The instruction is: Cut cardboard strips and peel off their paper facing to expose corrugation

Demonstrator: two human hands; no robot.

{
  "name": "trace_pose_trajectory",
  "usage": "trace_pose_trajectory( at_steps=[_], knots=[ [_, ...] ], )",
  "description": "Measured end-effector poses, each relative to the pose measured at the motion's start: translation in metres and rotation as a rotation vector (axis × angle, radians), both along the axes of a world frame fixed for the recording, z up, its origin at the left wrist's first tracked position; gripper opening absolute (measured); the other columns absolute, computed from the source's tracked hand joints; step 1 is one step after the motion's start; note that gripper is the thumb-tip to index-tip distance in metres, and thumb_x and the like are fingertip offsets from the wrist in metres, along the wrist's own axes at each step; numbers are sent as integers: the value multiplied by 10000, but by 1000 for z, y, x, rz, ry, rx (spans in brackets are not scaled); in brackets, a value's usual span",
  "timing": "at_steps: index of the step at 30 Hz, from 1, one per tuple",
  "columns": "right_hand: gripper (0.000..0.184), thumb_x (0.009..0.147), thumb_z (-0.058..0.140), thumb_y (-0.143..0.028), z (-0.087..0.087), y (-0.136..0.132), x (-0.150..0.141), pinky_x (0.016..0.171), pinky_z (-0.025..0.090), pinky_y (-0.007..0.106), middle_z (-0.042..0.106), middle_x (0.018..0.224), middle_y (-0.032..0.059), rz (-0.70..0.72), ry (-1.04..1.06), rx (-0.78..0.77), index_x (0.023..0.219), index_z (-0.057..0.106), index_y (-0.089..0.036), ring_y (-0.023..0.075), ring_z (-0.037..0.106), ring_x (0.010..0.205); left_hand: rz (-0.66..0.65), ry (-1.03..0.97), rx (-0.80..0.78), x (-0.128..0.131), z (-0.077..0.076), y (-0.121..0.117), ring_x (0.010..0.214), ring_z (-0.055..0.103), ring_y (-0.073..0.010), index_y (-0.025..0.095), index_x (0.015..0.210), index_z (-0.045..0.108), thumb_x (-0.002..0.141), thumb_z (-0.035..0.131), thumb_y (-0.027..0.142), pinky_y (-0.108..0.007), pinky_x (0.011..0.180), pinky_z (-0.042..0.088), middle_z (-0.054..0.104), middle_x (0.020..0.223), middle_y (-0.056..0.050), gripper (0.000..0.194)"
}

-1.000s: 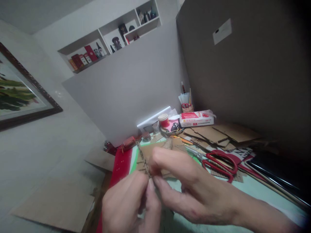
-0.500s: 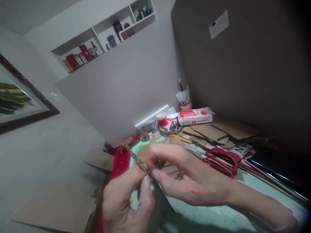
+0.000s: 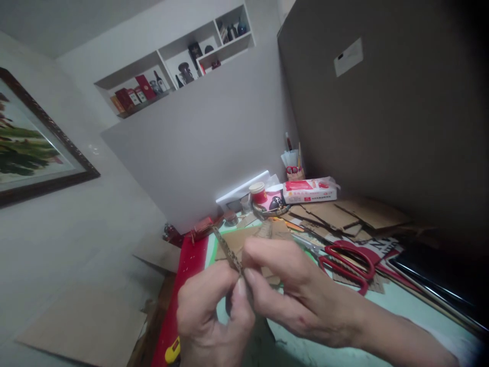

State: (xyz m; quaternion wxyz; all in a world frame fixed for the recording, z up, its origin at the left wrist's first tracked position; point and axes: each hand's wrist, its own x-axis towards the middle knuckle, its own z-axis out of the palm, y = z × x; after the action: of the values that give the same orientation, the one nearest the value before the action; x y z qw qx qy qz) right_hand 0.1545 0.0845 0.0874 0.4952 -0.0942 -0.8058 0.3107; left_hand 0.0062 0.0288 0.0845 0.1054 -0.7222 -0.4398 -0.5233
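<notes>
A narrow strip that looks like corrugated cardboard [image 3: 224,245] slants up between my hands, its ridged edge facing me. My left hand [image 3: 212,311] pinches its lower part between thumb and curled fingers. Close against it, my right hand [image 3: 294,285] also has thumb and forefinger closed on the strip. The fingertips hide the strip's lower end. Behind my hands lies a flat piece of brown cardboard [image 3: 235,239] on the pale green table surface [image 3: 305,346]. Red-handled scissors [image 3: 349,265] rest to the right of my right hand.
A yellow tool, perhaps a box cutter [image 3: 172,351], lies at lower left on the red surface [image 3: 170,311]. Cardboard sheets [image 3: 370,216] are heaped at the right, near a shiny black object [image 3: 431,270]. Behind stand a red paper cup [image 3: 258,193], a tissue pack [image 3: 310,190] and a pen holder [image 3: 294,171].
The view has shifted, so the whole scene sits slightly lower and further right. Both hands keep their pinch on the strip, and my right fingertips sit closer to my left thumb.
</notes>
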Motion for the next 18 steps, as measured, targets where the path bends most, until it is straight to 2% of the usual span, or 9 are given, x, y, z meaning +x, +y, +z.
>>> trace_pose_trajectory(
  at_steps=[4,7,11,15,18],
  knots=[
    [255,882,442,-113,0,1,-1,534,283,240,332,630,-73,21,24,-78,698,316,-236,104,323,563,-9,-66,-5,6,-3,1,520,442,-76,246,683,533,833,550,88,-205,521,354,486,590,87,219],
    [257,883,453,-125,0,3,0,541,294,235,355,619,-71,38,37,-134,676,342,-228,102,338,568,-22,-111,-48,6,-5,2,504,391,-78,243,667,530,861,529,117,-219,508,316,451,579,83,232],
    [244,886,461,-133,2,4,2,546,310,238,395,631,-63,28,16,-194,676,375,-223,107,369,583,-25,-176,-123,4,-7,3,517,400,-82,236,639,512,889,510,143,-216,541,325,441,573,80,266],
    [260,876,480,-100,5,3,3,549,308,229,398,621,-68,0,-11,-150,681,361,-224,103,374,582,27,-273,-272,4,-7,-1,546,398,-108,221,612,507,909,574,288,-253,554,308,421,571,59,311],
    [282,888,487,-91,6,2,2,534,288,226,381,618,-74,27,-11,-118,682,348,-224,98,348,568,42,-336,-369,6,-5,-4,548,374,-108,212,595,430,947,528,389,-270,558,278,358,578,56,406]
  ],
)
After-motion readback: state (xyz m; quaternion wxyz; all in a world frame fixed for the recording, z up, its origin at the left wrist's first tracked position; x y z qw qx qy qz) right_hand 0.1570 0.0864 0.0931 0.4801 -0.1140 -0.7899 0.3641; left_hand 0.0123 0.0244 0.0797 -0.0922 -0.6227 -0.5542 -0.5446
